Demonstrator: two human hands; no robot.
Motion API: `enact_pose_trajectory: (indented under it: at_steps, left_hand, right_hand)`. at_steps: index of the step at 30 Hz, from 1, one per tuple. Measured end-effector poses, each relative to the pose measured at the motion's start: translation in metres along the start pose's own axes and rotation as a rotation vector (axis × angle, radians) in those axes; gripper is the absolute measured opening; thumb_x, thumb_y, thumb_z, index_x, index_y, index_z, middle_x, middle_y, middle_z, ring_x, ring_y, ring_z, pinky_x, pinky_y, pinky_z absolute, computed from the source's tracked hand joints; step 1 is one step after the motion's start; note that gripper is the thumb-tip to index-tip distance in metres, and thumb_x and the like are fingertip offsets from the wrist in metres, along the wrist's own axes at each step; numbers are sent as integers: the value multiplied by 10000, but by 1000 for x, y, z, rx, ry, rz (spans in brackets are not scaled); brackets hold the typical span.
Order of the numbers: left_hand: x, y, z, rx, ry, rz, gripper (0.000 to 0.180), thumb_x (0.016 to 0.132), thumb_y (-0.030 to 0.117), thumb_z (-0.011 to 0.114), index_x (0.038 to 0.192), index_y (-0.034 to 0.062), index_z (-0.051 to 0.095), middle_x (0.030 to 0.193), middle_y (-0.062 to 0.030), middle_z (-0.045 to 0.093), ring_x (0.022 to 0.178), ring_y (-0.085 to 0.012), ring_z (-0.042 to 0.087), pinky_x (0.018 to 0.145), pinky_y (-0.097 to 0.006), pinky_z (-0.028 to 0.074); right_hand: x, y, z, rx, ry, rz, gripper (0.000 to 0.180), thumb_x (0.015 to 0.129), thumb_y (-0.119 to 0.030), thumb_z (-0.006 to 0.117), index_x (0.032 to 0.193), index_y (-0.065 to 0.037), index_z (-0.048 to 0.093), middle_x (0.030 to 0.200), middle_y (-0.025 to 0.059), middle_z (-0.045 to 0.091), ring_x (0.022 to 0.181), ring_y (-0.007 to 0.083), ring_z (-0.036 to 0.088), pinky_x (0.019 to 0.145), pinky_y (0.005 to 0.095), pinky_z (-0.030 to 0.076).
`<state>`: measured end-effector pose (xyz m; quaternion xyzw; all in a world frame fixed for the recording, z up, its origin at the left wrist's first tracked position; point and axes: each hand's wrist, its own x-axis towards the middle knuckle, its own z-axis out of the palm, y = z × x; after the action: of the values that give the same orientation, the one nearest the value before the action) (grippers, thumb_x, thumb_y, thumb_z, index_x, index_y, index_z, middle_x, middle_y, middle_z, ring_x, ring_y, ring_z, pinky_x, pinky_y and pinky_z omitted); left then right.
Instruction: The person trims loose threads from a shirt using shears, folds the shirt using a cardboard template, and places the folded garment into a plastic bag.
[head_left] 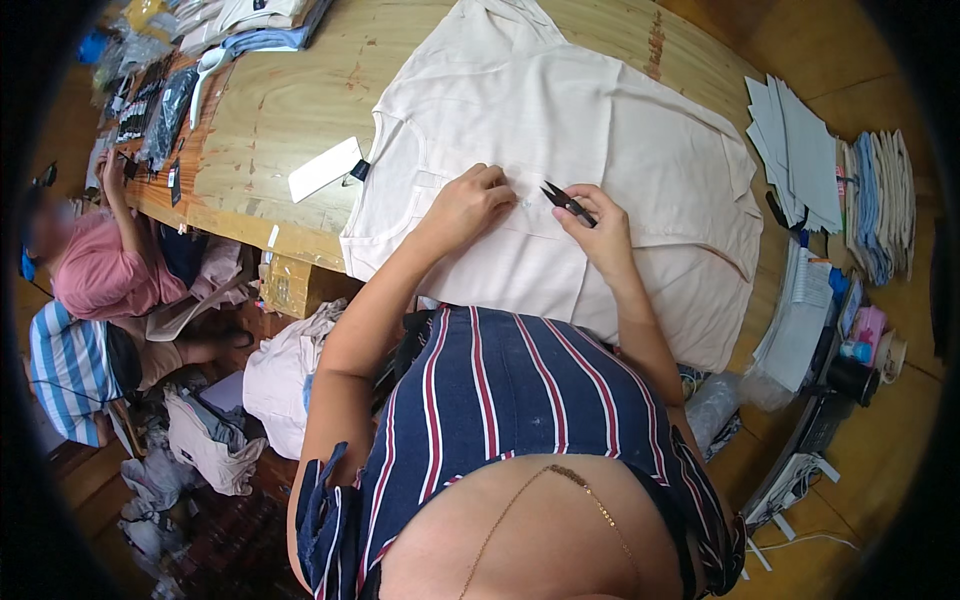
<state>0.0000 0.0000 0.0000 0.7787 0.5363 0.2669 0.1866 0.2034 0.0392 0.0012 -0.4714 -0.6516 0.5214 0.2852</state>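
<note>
A pale pink sleeveless garment (640, 140) lies spread over the wooden table in front of me, its neckline toward the left. My left hand (468, 208) rests on its middle with the fingers closed in a pinch at the cloth. In my right hand (600, 232) is a pair of dark thread snips (568, 204), the pointed blades angled up and left, a short way from my left fingers. Whether the blades touch the cloth I cannot tell. By the neckline sits a white card (325, 171) next to a small dark label.
The wooden table (270, 110) has folded clothes (255, 15) and a white handled tool (205, 85) at far left. White sheets (795, 150) and a folded stack (880, 205) stand right. A co-worker in a pink top (115, 265) sits left, near heaped clothes (290, 375).
</note>
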Motion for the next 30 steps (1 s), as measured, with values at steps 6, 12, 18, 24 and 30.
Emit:
enact_pose_trajectory:
  at_steps: [6,12,18,24,30]
  left_hand:
    - [0,-9,1,-312,83,-230,42,746,16,532,781,-8,529,760,-134,529,715,-279,532,644,-322,423]
    - [3,-11,0,-387,80,-223,35,759,-13,527,781,-24,503,772,-121,520,699,-240,530,637,-296,419]
    - [2,-13,4,-376,68,-225,38,761,-20,511,795,-28,494,802,-119,491,717,-249,519,649,-301,418]
    - [-1,-7,0,-348,180,-223,47,751,-17,520,795,-22,504,814,-117,491,720,-252,516,643,-310,418]
    - [-25,6,10,-195,240,-127,93,679,5,598,753,6,541,721,-97,518,721,-254,515,631,-315,424]
  right_hand:
    - [4,-5,16,-129,-49,-33,253,697,-180,669,880,-42,564,672,98,613,590,168,582,546,280,440]
    - [14,-8,25,-349,-104,-73,240,678,-240,670,838,-80,590,649,103,596,616,232,596,564,316,457]
    - [19,-12,30,-455,-149,-80,242,675,-257,668,833,-87,599,647,111,599,607,258,591,559,336,459]
    - [20,4,23,-205,-23,-91,217,687,-200,669,832,-59,591,694,115,623,606,205,607,556,295,457]
    - [13,-2,-2,-126,92,-17,221,690,-140,679,842,-19,573,701,88,632,593,101,571,537,226,432]
